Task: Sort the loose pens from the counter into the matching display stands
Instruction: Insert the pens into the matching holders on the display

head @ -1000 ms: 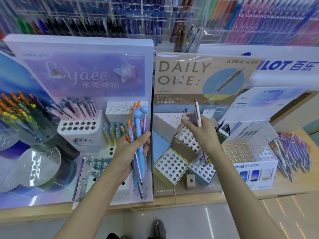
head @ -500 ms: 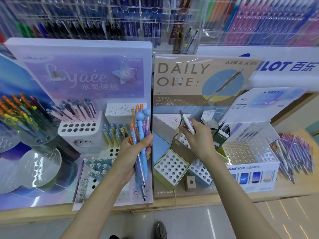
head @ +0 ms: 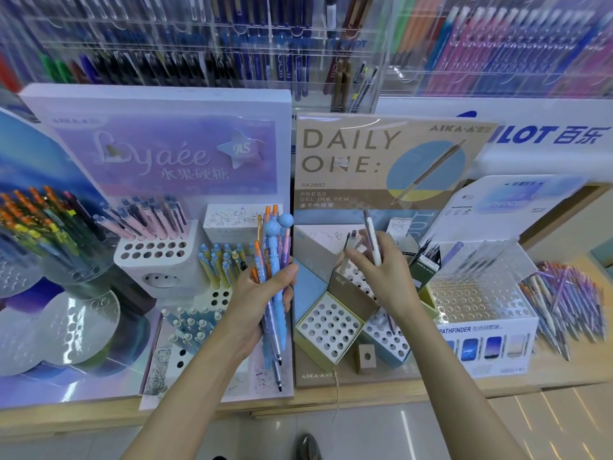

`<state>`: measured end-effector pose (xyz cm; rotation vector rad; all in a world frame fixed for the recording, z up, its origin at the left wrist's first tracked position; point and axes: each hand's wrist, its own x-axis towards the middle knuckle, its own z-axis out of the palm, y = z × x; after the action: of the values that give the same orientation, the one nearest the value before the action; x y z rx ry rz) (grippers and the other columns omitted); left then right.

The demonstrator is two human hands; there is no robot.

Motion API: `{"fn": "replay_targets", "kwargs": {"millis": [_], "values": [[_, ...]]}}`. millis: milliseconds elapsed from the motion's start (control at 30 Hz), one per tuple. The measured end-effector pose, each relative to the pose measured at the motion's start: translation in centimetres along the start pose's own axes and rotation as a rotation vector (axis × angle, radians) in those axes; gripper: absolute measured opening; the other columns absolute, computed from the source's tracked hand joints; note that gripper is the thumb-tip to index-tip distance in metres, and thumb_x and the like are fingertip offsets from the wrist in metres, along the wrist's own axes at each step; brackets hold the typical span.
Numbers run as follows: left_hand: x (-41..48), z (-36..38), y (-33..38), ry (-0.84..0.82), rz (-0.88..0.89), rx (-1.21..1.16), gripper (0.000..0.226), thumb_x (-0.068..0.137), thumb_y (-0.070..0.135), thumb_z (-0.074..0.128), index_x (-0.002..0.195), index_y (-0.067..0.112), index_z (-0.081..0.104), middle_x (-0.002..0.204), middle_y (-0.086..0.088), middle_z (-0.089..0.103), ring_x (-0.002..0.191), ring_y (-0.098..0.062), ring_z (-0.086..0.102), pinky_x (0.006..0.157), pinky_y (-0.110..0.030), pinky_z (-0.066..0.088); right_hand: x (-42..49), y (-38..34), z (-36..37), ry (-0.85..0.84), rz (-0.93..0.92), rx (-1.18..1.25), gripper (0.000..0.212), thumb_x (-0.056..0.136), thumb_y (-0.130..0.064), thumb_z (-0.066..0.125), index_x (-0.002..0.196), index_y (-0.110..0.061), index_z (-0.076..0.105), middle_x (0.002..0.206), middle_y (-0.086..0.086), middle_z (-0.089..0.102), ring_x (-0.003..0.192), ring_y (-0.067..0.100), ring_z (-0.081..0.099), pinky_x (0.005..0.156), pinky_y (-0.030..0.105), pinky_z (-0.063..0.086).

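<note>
The left forearm (head: 185, 393) rises bare from the lower edge, slanting up and to the right, and the left hand (head: 257, 303) stands palm inward with its thumb laid across the front of a bundle of pens (head: 275, 247) and its fingers curled round behind, gripping them upright. The right forearm (head: 457, 376), also bare, comes in from the lower right and slants up to the left. The right hand (head: 386, 273) shows its back to the camera, a little higher than the left and apart from it, pinching a white pen (head: 371, 237) nearly upright in its fingertips.
</note>
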<state>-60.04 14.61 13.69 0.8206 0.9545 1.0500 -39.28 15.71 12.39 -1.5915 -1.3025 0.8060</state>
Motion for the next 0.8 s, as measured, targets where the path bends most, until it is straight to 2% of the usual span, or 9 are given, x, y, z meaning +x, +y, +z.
{"fn": "replay_targets", "kwargs": {"millis": [100,200,267,367,433,500,600,700,800], "values": [[0.3,0.1,-0.1,0.008,-0.001,0.004,0.034,0.061,0.026,0.077,0.088,0.009,0.064,0.058,0.000,0.055,0.045,-0.011,0.048,0.045,-0.021,0.044,-0.8,-0.3,-0.3,-0.003,-0.031,0.161,0.004,0.097,-0.038,0.048,0.094,-0.039,0.047,0.064,-0.013,0.048,0.050,0.009,0.040,0.046,0.022,0.035],[0.8,0.3,0.0,0.018,0.013,0.022,0.034,0.058,0.029,0.078,0.083,0.011,0.063,0.056,-0.002,0.053,0.045,-0.013,0.047,0.046,-0.022,0.042,-1.3,-1.2,-0.7,-0.038,-0.065,0.187,0.015,0.098,-0.048,0.039,0.086,-0.041,0.045,0.057,-0.015,0.040,0.048,0.005,0.034,0.046,0.020,0.030],[1.1,0.7,0.3,0.033,0.046,0.056,0.032,0.057,0.030,0.079,0.078,0.013,0.062,0.053,-0.001,0.052,0.044,-0.013,0.046,0.047,-0.023,0.042,-1.5,-1.9,-0.8,-0.121,-0.093,0.019,0.019,0.096,-0.048,0.041,0.083,-0.035,0.044,0.059,-0.013,0.045,0.050,0.003,0.037,0.051,0.023,0.032],[1.4,1.7,1.0,0.040,0.101,0.074,0.020,0.053,0.032,0.080,0.067,0.022,0.069,0.054,-0.001,0.055,0.043,-0.010,0.046,0.046,-0.021,0.043,-2.2,-2.6,-0.4,-0.250,-0.170,-0.380,0.026,0.095,-0.046,0.048,0.078,-0.027,0.039,0.062,-0.005,0.048,0.054,0.007,0.044,0.052,0.026,0.033],[1.4,2.4,1.5,0.024,0.135,0.082,0.019,0.052,0.034,0.081,0.068,0.026,0.074,0.055,0.002,0.057,0.045,-0.008,0.047,0.047,-0.020,0.043,-2.6,-3.0,0.2,-0.295,-0.190,-0.453,0.028,0.095,-0.047,0.048,0.080,-0.024,0.040,0.064,-0.004,0.049,0.058,0.012,0.046,0.052,0.025,0.032],[1.4,2.8,1.7,0.028,0.158,0.102,0.022,0.051,0.036,0.081,0.068,0.025,0.074,0.051,0.006,0.056,0.046,-0.008,0.049,0.047,-0.019,0.044,-2.9,-3.5,0.7,-0.340,-0.165,-0.402,0.026,0.095,-0.046,0.049,0.083,-0.023,0.046,0.066,-0.002,0.053,0.060,0.015,0.049,0.056,0.029,0.035],[1.5,2.7,1.9,0.070,0.181,0.157,0.013,0.057,0.029,0.081,0.065,0.027,0.071,0.053,0.008,0.059,0.050,-0.007,0.053,0.051,-0.019,0.047,-3.1,-3.6,1.3,-0.403,-0.127,-0.344,0.036,0.093,-0.047,0.051,0.108,-0.015,0.057,0.080,0.004,0.063,0.071,0.018,0.058,0.065,0.036,0.044],[2.0,2.4,2.6,0.097,0.195,0.171,0.017,0.062,0.020,0.082,0.071,0.018,0.067,0.053,0.007,0.059,0.049,-0.009,0.052,0.051,-0.020,0.046,-3.4,-3.1,1.3,-0.488,-0.062,-0.166,0.035,0.092,-0.048,0.054,0.093,-0.013,0.054,0.067,-0.004,0.050,0.056,0.010,0.044,0.054,0.031,0.035],[2.5,1.9,3.7,0.094,0.221,0.109,0.044,0.053,0.028,0.082,0.082,0.000,0.064,0.046,0.005,0.052,0.042,-0.010,0.047,0.046,-0.018,0.042,-3.9,-2.0,0.8,-0.568,0.061,0.076,0.048,0.092,-0.060,0.045,0.092,-0.014,0.060,0.061,-0.005,0.038,0.053,0.008,0.034,0.049,0.023,0.030]]}}
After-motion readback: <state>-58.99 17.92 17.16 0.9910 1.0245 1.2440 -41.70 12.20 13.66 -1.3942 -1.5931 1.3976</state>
